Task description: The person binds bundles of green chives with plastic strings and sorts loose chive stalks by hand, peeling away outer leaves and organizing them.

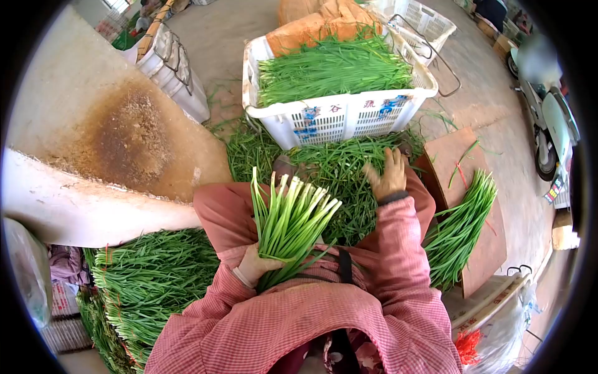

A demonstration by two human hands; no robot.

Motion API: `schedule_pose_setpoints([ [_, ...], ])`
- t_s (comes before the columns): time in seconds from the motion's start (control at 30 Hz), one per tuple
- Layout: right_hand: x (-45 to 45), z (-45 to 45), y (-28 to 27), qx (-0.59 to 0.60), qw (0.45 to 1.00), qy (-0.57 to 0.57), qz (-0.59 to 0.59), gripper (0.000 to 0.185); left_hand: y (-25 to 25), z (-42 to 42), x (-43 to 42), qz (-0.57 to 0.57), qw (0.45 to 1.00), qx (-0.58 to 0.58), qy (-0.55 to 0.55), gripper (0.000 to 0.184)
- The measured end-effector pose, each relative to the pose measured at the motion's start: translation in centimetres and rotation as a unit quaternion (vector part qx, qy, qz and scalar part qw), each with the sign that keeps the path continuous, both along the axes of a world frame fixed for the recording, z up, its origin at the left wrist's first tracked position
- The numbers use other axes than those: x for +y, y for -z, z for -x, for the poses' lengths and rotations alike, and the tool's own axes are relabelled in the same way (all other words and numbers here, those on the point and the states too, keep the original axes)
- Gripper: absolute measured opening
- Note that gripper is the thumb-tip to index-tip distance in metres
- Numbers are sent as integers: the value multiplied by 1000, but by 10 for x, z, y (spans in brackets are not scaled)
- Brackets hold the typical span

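A bunch of green stalks with pale ends (pixel 288 218) is held in my left hand (pixel 258 264), over my lap, pale ends pointing away from me. My right hand (pixel 389 175) is raised near my right knee with its fingers spread and nothing in it. Loose green leaves (pixel 349 215) lie heaped between and beyond my legs. On a brown board (pixel 484 252) to the right rests another bunch of green stalks (pixel 460 232), with red ties beside it.
A white crate (pixel 324 119) full of green stalks stands ahead. Stacked tied bundles (pixel 149 287) lie at the left, below a stained pale slab (pixel 75 137). Red ties (pixel 467 346) sit at the lower right. A parked scooter (pixel 554 121) is at the far right.
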State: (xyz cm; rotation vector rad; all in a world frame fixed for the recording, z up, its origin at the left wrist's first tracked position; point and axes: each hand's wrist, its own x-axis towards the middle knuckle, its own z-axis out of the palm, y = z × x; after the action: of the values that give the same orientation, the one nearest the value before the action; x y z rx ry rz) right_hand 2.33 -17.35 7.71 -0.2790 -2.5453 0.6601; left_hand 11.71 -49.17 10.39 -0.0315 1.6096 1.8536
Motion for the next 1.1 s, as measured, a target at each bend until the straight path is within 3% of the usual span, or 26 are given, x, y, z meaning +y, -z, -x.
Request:
schedule_pose_setpoints([
  [0.03, 10, -9, 52, 2, 996, -70, 48, 79, -1, 3, 0, -1, 1000, 5, 0, 48],
  [0.07, 3, -30, 55, -63, 947, -199, 244, 84, -4, 5, 0, -34, 999, -18, 0, 49],
  [0.13, -30, -61, 59, -138, 720, -386, 559, 89, -14, 6, 4, -87, 993, -80, 8, 54],
  [0.17, -52, -65, 62, -142, 574, -442, 674, 90, -12, 9, 8, -88, 993, -80, 7, 54],
  [0.23, -80, -55, 8, -78, 493, -469, 728, 86, -1, 9, 14, 13, 995, 24, 95, 53],
  [0.27, -86, -52, 8, -91, 445, -430, 780, 84, 9, 10, 14, 25, 989, 48, 138, 52],
  [0.3, -91, -45, -23, -93, 483, -412, 767, 84, 3, 12, 14, 30, 989, 49, 138, 52],
  [0.37, -103, -34, -33, -118, 527, -339, 771, 66, -21, 18, 17, 73, 986, 51, 143, 52],
  [0.4, -108, -33, -42, -119, 515, -304, 793, 54, -38, 22, 20, 41, 982, 20, 184, 69],
  [0.43, -108, -32, -44, -123, 514, -310, 791, 54, -45, 31, 18, 41, 983, 23, 177, 69],
  [0.5, -107, -32, -45, -126, 519, -301, 790, 51, -57, 51, 11, -59, 965, 213, 144, 88],
  [0.57, -105, -33, -46, -150, 517, -304, 786, 54, -72, 61, 16, -221, 973, 32, 61, 100],
  [0.6, -105, -34, -48, -139, 518, -310, 785, 54, -68, 69, 19, -147, 983, 86, 71, 76],
  [0.63, -104, -33, -49, -124, 520, -317, 783, 54, -59, 73, 21, -149, 983, 85, 72, 76],
  [0.7, -104, -31, -38, -115, 534, -326, 771, 61, -30, 85, 21, 168, 969, 82, 162, 45],
  [0.77, -103, -29, -29, -92, 543, -315, 773, 66, 9, 89, -3, 120, 960, 128, 219, 39],
  [0.83, -100, -31, -33, -100, 542, -296, 780, 68, 15, 92, -4, 68, 945, 165, 273, 35],
  [0.9, -95, -26, -38, -173, 488, -350, 781, 62, 20, 101, 3, 165, 875, 357, 283, 31],
  [0.93, -94, -24, -37, -178, 481, -362, 778, 52, 8, 107, 11, 119, 921, 255, 269, 40],
  [0.97, -96, -23, -35, -181, 480, -360, 779, 52, -1, 101, 19, 119, 922, 252, 267, 40],
  [1.0, -97, -22, -33, -186, 500, -356, 767, 50, -10, 94, 28, -52, 989, 44, 132, 36],
  [1.03, -97, -20, -31, -188, 522, -351, 754, 50, -13, 93, 32, -218, 961, -169, -14, 32],
  [1.07, -98, -18, -29, -179, 554, -364, 727, 49, 16, 104, 26, -65, 980, -104, 157, 40],
  [1.1, -96, -18, -26, -180, 556, -360, 727, 49, -22, 98, 55, -156, 972, -61, 167, 45],
])
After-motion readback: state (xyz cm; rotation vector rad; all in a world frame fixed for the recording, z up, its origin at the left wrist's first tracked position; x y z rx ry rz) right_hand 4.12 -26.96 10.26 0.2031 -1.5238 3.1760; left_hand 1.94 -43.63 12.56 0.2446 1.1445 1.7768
